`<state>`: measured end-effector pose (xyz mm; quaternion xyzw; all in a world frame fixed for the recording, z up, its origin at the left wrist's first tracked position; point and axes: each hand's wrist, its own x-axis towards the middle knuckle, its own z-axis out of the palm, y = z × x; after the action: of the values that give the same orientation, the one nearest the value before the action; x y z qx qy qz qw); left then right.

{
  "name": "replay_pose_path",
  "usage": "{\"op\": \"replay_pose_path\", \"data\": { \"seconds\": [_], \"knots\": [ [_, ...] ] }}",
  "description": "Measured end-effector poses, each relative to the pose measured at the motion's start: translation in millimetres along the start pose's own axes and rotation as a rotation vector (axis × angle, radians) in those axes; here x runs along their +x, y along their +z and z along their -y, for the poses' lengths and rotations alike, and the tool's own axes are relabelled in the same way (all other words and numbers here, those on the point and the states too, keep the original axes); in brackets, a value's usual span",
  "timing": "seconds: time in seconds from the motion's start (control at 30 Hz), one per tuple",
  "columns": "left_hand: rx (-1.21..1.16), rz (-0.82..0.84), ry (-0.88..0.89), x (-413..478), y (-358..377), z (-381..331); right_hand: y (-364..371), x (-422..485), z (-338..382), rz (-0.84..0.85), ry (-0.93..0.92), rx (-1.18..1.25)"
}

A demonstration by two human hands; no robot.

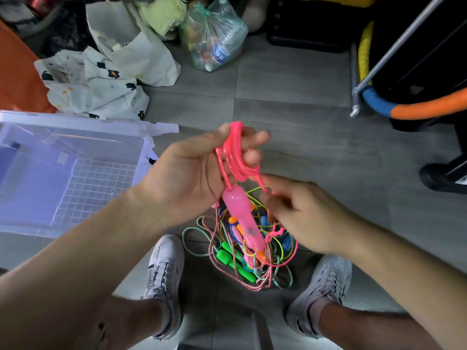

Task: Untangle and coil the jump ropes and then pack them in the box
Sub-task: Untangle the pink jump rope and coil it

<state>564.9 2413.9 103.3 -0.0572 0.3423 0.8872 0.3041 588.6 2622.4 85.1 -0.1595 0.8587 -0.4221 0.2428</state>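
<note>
While the pink jump rope (235,157) sits wound in several loops around the fingers of the left hand (192,170), its pink handle (238,210) hangs straight down from the heel of that palm. The left grip is curled round the coil, thumb on top and fingertips showing through the loops on the far side. One loose strand leaves the bottom of the coil and runs down to the fingertips of the right hand (303,218). That hand is blurred: its fingers are bent toward the strand and meet it, but whether this grip pinches the strand I cannot tell.

By count: one pink rope in hand, one pink handle plainly seen, two hands, both raised over the floor (303,137). The left forearm comes in from the lower left with the palm turned up. The right comes in from the lower right with the back of the hand toward the camera.

Directly beneath the hands a tangled pile of ropes (222,238) lies on the floor, between two grey shoes (165,269). In it are two green handles (232,263) side by side, blue and orange pieces, thin yellow cord and braided cord. One clear plastic box (88,127) stands open to the left, near the left forearm and apart from the pile.
</note>
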Motion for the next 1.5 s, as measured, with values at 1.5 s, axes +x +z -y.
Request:
{"op": "replay_pose_path", "data": {
  "seconds": [1.5],
  "knots": [
    [0.27,-0.279,0.039,3,-7,-13,-18,11,-37,-0.117,0.23,0.203]
  ]
}}
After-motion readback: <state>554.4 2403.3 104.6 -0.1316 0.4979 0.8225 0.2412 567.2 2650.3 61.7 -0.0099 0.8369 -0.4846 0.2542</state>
